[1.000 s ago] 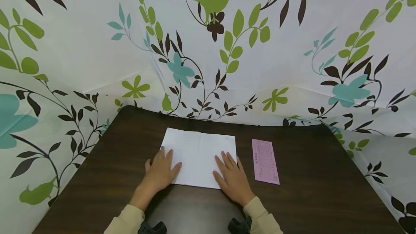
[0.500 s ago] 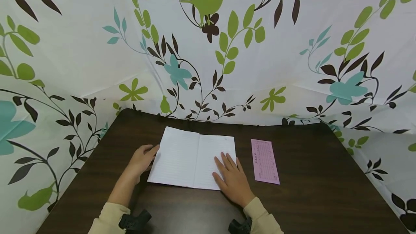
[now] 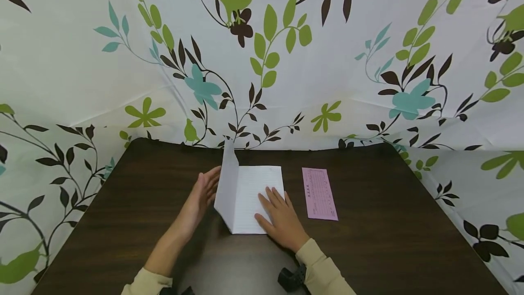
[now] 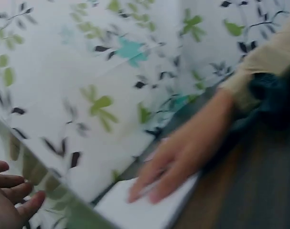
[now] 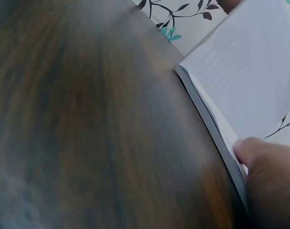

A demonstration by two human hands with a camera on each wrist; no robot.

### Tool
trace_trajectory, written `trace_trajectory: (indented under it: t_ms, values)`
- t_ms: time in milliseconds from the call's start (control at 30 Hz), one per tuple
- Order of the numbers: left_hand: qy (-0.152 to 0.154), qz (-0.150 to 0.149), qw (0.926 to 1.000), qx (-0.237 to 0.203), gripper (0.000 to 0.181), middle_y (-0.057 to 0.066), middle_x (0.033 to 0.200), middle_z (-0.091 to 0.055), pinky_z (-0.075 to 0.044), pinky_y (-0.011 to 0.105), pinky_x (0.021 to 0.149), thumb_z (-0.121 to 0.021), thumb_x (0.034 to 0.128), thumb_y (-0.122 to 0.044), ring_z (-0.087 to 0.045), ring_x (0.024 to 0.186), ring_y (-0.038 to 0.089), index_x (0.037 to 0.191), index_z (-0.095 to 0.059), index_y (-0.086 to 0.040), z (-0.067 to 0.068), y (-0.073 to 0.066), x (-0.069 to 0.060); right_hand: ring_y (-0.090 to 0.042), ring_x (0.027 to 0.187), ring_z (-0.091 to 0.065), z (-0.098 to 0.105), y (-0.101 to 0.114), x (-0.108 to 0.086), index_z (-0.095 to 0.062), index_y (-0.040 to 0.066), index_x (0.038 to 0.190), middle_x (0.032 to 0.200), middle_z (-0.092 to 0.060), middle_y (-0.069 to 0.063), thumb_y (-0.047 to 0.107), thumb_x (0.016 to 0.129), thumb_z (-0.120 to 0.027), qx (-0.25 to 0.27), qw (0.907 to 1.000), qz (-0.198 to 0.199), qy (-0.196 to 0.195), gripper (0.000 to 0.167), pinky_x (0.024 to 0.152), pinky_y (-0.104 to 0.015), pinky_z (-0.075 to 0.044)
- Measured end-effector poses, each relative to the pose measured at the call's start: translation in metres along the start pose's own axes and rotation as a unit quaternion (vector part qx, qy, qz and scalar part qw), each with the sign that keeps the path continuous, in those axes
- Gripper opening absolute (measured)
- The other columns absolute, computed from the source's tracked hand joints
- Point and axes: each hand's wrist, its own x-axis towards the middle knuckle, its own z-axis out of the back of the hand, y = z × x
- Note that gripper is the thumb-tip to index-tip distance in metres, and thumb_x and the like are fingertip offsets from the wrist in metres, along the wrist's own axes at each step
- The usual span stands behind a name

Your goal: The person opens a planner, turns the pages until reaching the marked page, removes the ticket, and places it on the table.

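An open notebook (image 3: 258,204) with lined white pages lies on the table, its left half (image 3: 227,190) raised nearly upright. My left hand (image 3: 196,204) is behind that raised half, fingers extended against or close to its outer side; in the head view the fingertips are partly hidden by it. The left wrist view shows this hand (image 4: 11,198) beside the shiny greenish outer cover (image 4: 44,183). My right hand (image 3: 282,222) rests on the right page with fingers spread. Up close, its thumb (image 5: 252,150) lies on the page near the lower edge.
A pink printed slip of paper (image 3: 320,194) lies right of the notebook on the dark wooden table (image 3: 368,222). A white cloth (image 3: 327,58) patterned with leaves and birds hangs behind the table. Dark straps with camera mounts (image 3: 292,279) sit at the wrists.
My left hand has left the left page, slid out to the left, and moved back in as the notebook's left half swung up. The right hand stays on its page. The head view shifted slightly.
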Motion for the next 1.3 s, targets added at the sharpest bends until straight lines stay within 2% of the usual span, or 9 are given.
trace_trajectory:
  t_ms: [200,367,433,500,633,733,833,1000,1300]
  values:
    - [-0.003,-0.048,0.9979,0.042,0.068,0.029,0.163,-0.030,-0.021,0.067,0.118,-0.008,0.1142,-0.040,-0.025,0.152,0.044,0.158,-0.027,0.008,-0.029,0.027,0.001,-0.035,0.153,-0.031,0.003,-0.006,0.003,-0.039,-0.005,0.156,0.162,-0.038,-0.023,0.038,0.109,-0.053,0.097,0.9948,-0.027,-0.012,0.065,0.124,-0.055,-0.019]
    - [0.018,-0.002,0.9939,0.109,0.063,0.025,0.164,-0.031,-0.017,0.064,0.122,-0.014,0.1151,-0.038,-0.024,0.153,0.043,0.161,-0.026,0.003,-0.043,0.061,-0.005,-0.034,0.154,-0.026,0.009,-0.008,0.002,-0.019,-0.001,0.163,0.167,-0.027,-0.021,0.032,0.116,-0.028,0.277,0.9539,-0.098,-0.061,0.059,0.122,-0.058,-0.022]
    - [0.042,0.010,0.9814,0.187,0.064,0.022,0.166,-0.029,-0.016,0.062,0.123,-0.022,0.1149,-0.041,-0.022,0.155,0.040,0.162,-0.025,0.002,-0.047,0.073,-0.009,-0.035,0.155,-0.024,0.011,-0.008,0.001,-0.017,0.001,0.164,0.168,-0.025,-0.020,0.034,0.116,-0.023,0.326,0.9342,-0.123,-0.079,0.059,0.122,-0.060,-0.020]
    - [0.069,-0.008,0.9547,0.289,0.065,0.020,0.166,-0.030,-0.019,0.059,0.123,-0.032,0.1138,-0.043,-0.023,0.156,0.036,0.161,-0.029,0.002,-0.051,0.083,-0.013,-0.037,0.155,-0.023,0.012,-0.006,-0.001,-0.022,0.002,0.164,0.168,-0.024,-0.021,0.034,0.116,-0.025,0.338,0.9266,-0.136,-0.093,0.058,0.122,-0.062,-0.019]
    - [0.091,-0.082,0.8839,0.451,0.061,0.017,0.166,-0.033,-0.020,0.056,0.124,-0.046,0.1109,-0.038,-0.027,0.155,0.031,0.158,-0.039,0.001,-0.054,0.093,-0.018,-0.039,0.155,-0.023,0.010,-0.004,-0.004,-0.040,0.003,0.158,0.168,-0.025,-0.021,0.035,0.113,-0.042,0.271,0.9510,-0.124,-0.084,0.055,0.120,-0.065,-0.022]
    - [0.082,-0.101,0.8539,0.504,0.059,0.015,0.166,-0.033,-0.017,0.055,0.125,-0.046,0.1106,-0.038,-0.026,0.156,0.028,0.158,-0.041,-0.002,-0.055,0.095,-0.021,-0.041,0.155,-0.022,0.007,-0.001,-0.008,-0.051,0.004,0.152,0.167,-0.026,-0.023,0.040,0.108,-0.053,0.160,0.9828,-0.081,-0.045,0.057,0.119,-0.065,-0.025]
    - [0.063,-0.096,0.8362,0.536,0.060,0.016,0.166,-0.032,-0.017,0.056,0.125,-0.045,0.1105,-0.041,-0.026,0.156,0.030,0.158,-0.041,-0.004,-0.056,0.095,-0.023,-0.043,0.154,-0.022,0.004,0.005,-0.012,-0.053,0.005,0.151,0.165,-0.028,-0.027,0.047,0.105,-0.055,0.042,0.9985,-0.034,-0.014,0.063,0.121,-0.062,-0.024]
    - [0.029,-0.091,0.8104,0.578,0.063,0.019,0.165,-0.033,-0.021,0.058,0.123,-0.046,0.1096,-0.044,-0.027,0.155,0.034,0.157,-0.043,-0.003,-0.059,0.095,-0.026,-0.046,0.152,-0.027,-0.001,0.015,-0.018,-0.046,0.007,0.156,0.162,-0.032,-0.029,0.049,0.108,-0.046,-0.065,0.9978,-0.006,-0.012,0.064,0.120,-0.064,-0.022]
    - [0.030,-0.082,0.8093,0.581,0.062,0.021,0.165,-0.033,-0.021,0.059,0.123,-0.047,0.1094,-0.043,-0.028,0.154,0.036,0.157,-0.043,-0.003,-0.058,0.095,-0.024,-0.045,0.153,-0.026,-0.006,0.021,-0.018,-0.044,0.008,0.158,0.163,-0.033,-0.027,0.044,0.109,-0.046,-0.087,0.9959,-0.025,-0.008,0.060,0.120,-0.065,-0.021]
